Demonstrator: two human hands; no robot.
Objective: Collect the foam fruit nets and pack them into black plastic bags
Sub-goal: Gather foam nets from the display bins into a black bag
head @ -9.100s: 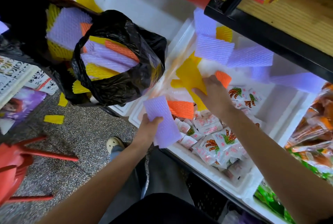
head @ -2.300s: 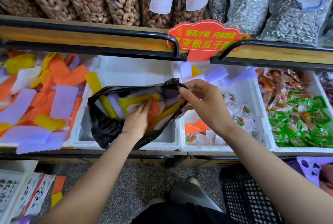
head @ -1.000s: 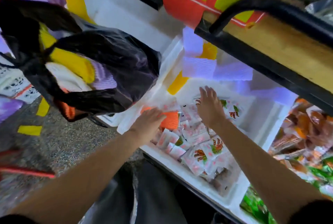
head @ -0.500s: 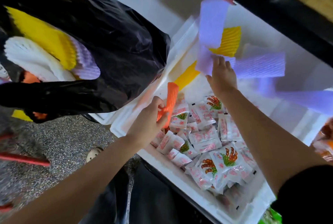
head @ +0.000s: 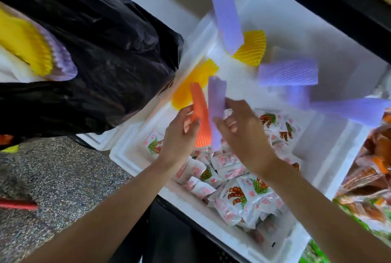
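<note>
Up and left of left hand (head: 179, 133): black bag (head: 101, 55), mouth gaping, yellow net (head: 25, 45) showing inside; left hand pinches orange net (head: 201, 119) between thumb and fingers, net upright; just right of it, purple net (head: 215, 110) gripped in curled fingers of right hand (head: 243, 136); two nets side by side, nearly touching; both hands over white foam box (head: 131, 155), snack packets (head: 239, 197) beneath wrists; beyond right hand, loose purple nets (head: 288, 72) and loose yellow nets (head: 251, 49) lie in box.

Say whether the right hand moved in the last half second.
Yes. The right hand pulled back from the far yellow net toward the packets, holding a purple net.
</note>
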